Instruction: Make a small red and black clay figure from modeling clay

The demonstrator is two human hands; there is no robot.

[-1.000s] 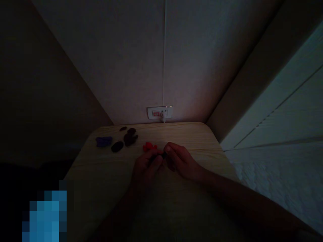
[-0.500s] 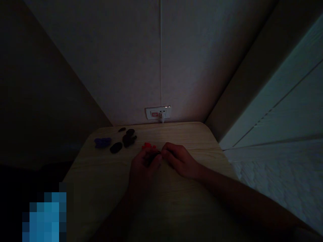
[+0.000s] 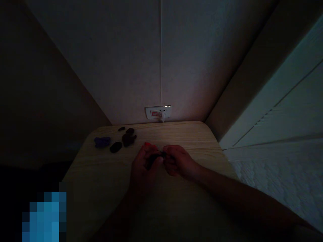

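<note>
Dim light around me | pale seamed wall [image 3: 113, 67] ahead | wall socket [image 3: 156, 111] low | wood-grain counter [image 3: 196, 139] below me | pale panel [image 3: 290, 101] right

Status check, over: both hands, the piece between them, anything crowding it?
Left hand and right hand both gripping small dark piece. Piece partly hidden, shape unclear. Red piece just beyond left hand, partly covered.

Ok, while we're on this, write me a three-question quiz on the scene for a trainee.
1. True or false: the purple piece lies left of the dark oval piece.
2. Which colour shows just beyond the left hand: (a) green, (b) red, (c) yellow?
3. What do that hand and the right hand both grip?

Key:
1. True.
2. b, the red piece.
3. A small dark piece; its shape is too dim to tell.
</note>
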